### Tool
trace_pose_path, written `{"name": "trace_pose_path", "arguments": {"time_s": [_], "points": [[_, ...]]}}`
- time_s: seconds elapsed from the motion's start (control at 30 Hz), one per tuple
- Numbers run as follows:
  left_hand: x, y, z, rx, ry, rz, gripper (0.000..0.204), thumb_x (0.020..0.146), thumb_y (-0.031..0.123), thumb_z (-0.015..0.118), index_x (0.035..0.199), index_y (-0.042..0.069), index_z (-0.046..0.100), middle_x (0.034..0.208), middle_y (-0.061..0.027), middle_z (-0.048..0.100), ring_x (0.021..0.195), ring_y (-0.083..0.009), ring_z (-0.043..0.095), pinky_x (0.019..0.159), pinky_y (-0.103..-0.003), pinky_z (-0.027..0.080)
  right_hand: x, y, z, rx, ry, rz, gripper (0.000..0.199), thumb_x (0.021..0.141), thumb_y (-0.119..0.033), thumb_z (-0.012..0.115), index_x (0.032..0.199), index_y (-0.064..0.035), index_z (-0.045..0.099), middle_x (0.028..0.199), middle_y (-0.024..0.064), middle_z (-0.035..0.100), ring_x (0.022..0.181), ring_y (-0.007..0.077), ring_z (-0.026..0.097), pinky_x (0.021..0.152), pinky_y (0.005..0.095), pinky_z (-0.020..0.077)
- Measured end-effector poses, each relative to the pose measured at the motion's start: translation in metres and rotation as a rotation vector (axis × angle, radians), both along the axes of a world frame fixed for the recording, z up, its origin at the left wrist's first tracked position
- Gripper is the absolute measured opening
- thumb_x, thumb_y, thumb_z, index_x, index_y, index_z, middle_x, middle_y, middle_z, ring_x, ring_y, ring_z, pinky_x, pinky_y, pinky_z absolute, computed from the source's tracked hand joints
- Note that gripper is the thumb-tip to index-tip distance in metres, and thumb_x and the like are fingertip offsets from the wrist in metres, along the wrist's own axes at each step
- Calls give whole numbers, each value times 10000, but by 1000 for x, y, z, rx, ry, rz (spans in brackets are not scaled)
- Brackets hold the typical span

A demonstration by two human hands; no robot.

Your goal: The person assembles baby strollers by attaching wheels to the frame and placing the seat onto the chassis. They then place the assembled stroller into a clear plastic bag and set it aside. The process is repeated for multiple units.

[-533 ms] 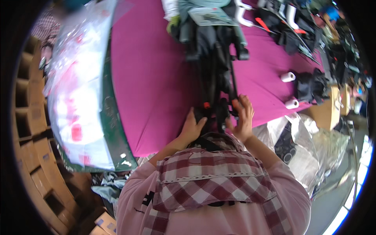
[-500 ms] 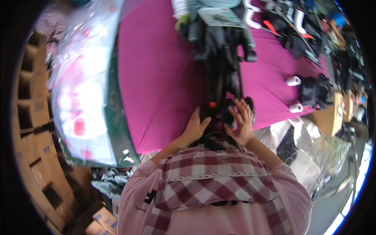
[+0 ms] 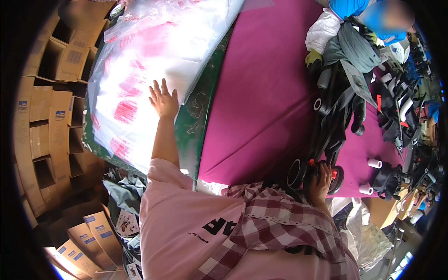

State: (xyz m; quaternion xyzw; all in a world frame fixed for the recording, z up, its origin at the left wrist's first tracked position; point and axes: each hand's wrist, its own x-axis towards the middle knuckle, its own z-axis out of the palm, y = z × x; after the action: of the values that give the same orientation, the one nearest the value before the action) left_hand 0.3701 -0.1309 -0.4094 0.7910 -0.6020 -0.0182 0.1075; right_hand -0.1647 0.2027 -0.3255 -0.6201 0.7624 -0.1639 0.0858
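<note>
My left arm stretches out to the left, and my left hand (image 3: pixel 164 100) is spread open, palm down, on or just above a stack of clear plastic bags (image 3: pixel 126 88) with red print. On the right lies a folded black and grey stroller (image 3: pixel 333 116), its wheels toward me. Beside its red clips, my right hand (image 3: pixel 319 185) has its fingers bent over a black wheel (image 3: pixel 337 180). Part of that grip is hidden by the wheels. A printed card (image 3: pixel 357 81) hangs on the stroller's grey fabric.
The bags lie on a green board (image 3: pixel 205 112) beside a table with a magenta cloth (image 3: pixel 261 88). Open cardboard boxes (image 3: pixel 42 112) are stacked at left. A person in blue (image 3: pixel 347 7) wearing gloves is across the table. White rolls (image 3: pixel 374 163) and black parts lie at right.
My left hand has left the stroller's wheel end and reached left to the plastic bags. The view has swung left. My right hand stays at the wheels.
</note>
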Motion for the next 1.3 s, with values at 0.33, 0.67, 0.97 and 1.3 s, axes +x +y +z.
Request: {"name": "trace_pose_path", "arguments": {"time_s": [0.33, 0.67, 0.97, 1.3], "points": [[-138, 61, -27, 141, 300, -393, 760, 927, 354, 646, 1548, 70, 311, 1611, -192, 268, 1492, -368, 237, 1189, -528, 209, 5, -11, -2, 53, -41, -50, 418, 899, -130, 578, 1302, -19, 574, 1342, 189, 576, 1348, 436, 432, 1150, 515, 311], [-79, 10, -53, -80, 6, -90, 850, 879, 580, 638, 1554, 156, 343, 1639, -190, 197, 1532, -370, 118, 1192, -624, 103, 6, -10, 27, -87, -29, -108, 481, 840, -61, 626, 1315, -31, 558, 1412, 210, 500, 1336, 427, 442, 1124, 502, 353], [-169, 152, -56, -57, 401, -264, 275, 908, 221, 644, 1149, 90, 624, 1392, -96, 542, 1395, -308, 411, 1139, -473, 343, -10, -112, 65, -280, -143, 269, 325, 842, 18, 607, 1162, -28, 636, 1385, 183, 525, 1329, 396, 471, 1086, 466, 406], [-192, 287, -28, -110, 359, -212, 226, 886, 146, 630, 1104, 107, 672, 1242, -100, 656, 1194, -357, 584, 988, -479, 456, 34, -180, 16, -218, -603, 650, 222, 851, -31, 654, 1071, -57, 654, 1204, 146, 630, 1175, 353, 577, 1000, 418, 471]]}}
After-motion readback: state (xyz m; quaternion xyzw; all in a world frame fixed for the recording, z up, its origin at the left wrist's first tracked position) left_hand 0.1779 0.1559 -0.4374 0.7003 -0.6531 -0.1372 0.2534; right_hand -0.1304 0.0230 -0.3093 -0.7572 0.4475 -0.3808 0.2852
